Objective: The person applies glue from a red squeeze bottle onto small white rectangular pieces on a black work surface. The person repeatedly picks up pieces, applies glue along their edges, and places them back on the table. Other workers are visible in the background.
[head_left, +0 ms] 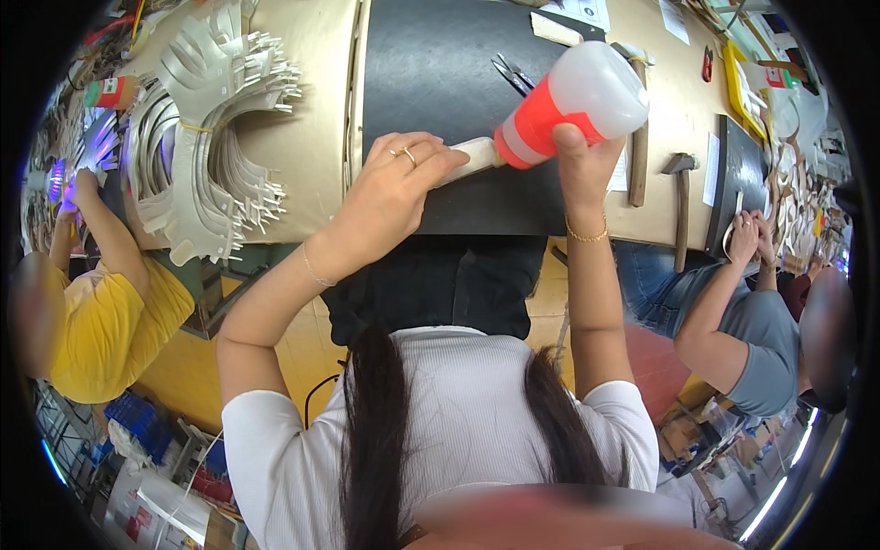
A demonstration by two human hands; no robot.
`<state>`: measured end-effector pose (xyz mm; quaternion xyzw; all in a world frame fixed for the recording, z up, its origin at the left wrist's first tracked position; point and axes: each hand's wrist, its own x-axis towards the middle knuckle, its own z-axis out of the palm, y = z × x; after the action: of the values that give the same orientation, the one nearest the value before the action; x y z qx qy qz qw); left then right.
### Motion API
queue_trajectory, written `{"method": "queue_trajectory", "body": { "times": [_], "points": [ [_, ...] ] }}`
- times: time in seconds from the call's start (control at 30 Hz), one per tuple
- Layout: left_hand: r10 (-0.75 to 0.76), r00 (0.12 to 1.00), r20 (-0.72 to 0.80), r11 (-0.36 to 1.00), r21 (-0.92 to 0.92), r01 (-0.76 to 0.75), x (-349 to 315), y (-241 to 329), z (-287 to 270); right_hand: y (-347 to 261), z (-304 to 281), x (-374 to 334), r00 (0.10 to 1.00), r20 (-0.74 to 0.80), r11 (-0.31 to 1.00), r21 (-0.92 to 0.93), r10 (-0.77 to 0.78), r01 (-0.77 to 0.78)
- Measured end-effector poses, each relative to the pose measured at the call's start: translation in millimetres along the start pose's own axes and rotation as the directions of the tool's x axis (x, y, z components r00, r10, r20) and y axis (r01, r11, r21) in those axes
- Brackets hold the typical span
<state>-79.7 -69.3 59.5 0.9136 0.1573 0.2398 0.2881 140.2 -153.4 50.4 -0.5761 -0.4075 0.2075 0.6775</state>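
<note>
My right hand [583, 170] grips a translucent white squeeze bottle [607, 84] with a red band around it. The bottle is tilted, its narrow end pointing down and to the left. My left hand [396, 183] pinches a pale, flat, strip-like piece [474, 156] between thumb and fingers. The bottle's tip is at the right end of this piece; whether it touches, I cannot tell. Both hands are above a black work mat [412, 82]. Beyond them on the mat lies a dark pliers-like tool [513, 75], partly behind the bottle.
To the left is a thick stack of pale curved cut-outs [188, 137], tied with a band. A hammer [682, 179] overhangs the right table edge, near a wooden-handled mallet [639, 147]. Another pale piece [555, 29] lies at the back. Co-workers sit left [115, 321] and right [733, 339].
</note>
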Motion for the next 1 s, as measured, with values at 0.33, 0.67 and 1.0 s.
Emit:
{"method": "queue_trajectory", "body": {
  "times": [0.33, 0.67, 1.0],
  "points": [
    [-0.249, 0.960, 0.129, 0.905, -0.322, 0.278, 2, -10, -8, 24, -9, -50, 0.949, -0.314, 0.995, 0.096, 0.024, 0.007],
    [-0.276, 0.949, 0.153, 0.877, -0.364, 0.314, 1, -14, -6, 9, 16, -63, 0.981, -0.195, 0.999, 0.051, 0.018, -0.008],
    [-0.266, 0.953, 0.146, 0.876, -0.376, 0.302, 1, -12, -8, 8, 35, -85, 0.995, -0.053, 0.996, 0.034, 0.086, -0.085]
  ]
}}
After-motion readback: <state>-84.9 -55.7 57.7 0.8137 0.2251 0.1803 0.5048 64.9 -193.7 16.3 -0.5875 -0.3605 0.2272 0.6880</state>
